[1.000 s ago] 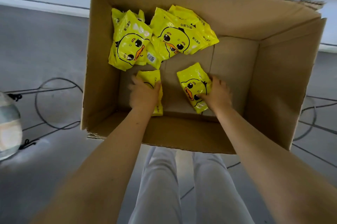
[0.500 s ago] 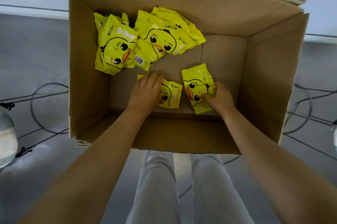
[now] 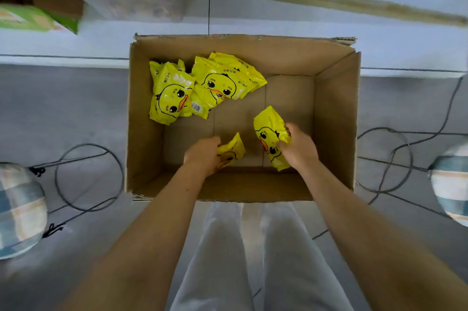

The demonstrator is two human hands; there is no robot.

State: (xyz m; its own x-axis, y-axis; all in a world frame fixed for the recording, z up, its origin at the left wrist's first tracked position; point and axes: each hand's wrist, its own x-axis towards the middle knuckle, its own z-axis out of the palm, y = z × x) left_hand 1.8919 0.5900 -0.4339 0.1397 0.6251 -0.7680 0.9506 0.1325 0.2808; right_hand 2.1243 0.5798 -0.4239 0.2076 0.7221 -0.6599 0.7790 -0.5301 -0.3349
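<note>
Cardboard box [image 3: 334, 118] on the floor. The left hand [image 3: 202, 156] grips a small duck-print packet [image 3: 233, 150], fingers curled round its near end, low by the box's near wall. The right hand [image 3: 297, 148] clasps a larger duck-print packet [image 3: 268, 133] by its right edge, near the first. A heap of packets [image 3: 202, 87] lies in the far left corner.

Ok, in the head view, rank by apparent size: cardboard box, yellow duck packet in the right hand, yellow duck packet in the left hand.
1. Brown cardboard box.
2. Yellow duck-print packet in the right hand.
3. Yellow duck-print packet in the left hand; partly hidden, so this rank is unsure.
</note>
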